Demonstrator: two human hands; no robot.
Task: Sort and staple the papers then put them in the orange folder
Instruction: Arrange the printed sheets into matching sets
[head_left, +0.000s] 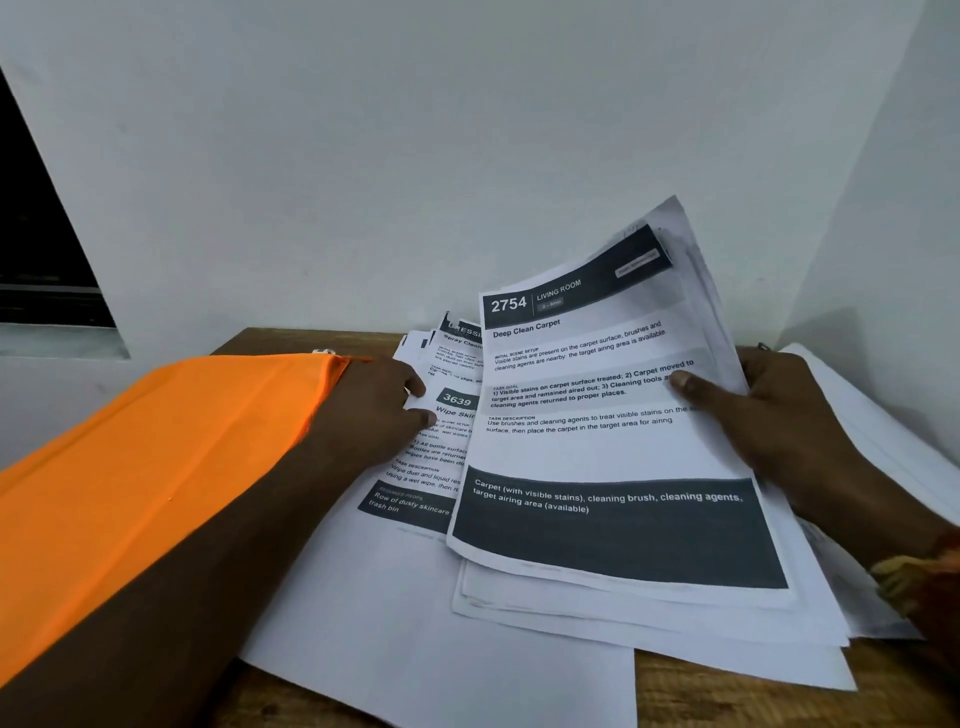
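Observation:
My right hand (779, 415) grips a tilted stack of printed papers (597, 452) by its right edge, thumb on the top sheet headed "2754 Living Room, Deep Clean Carpet". My left hand (374, 410) rests fingers-down on a second pile of sheets (436, 441) lying flat to the left, its top page numbered 3639. The orange folder (156, 467) lies at the left, partly under my left forearm. No stapler is in view.
The wooden table (727, 696) sits in a corner of white walls (467, 156). More white sheets (857, 426) lie at the right behind my right hand. A dark window opening (36, 249) is at the far left.

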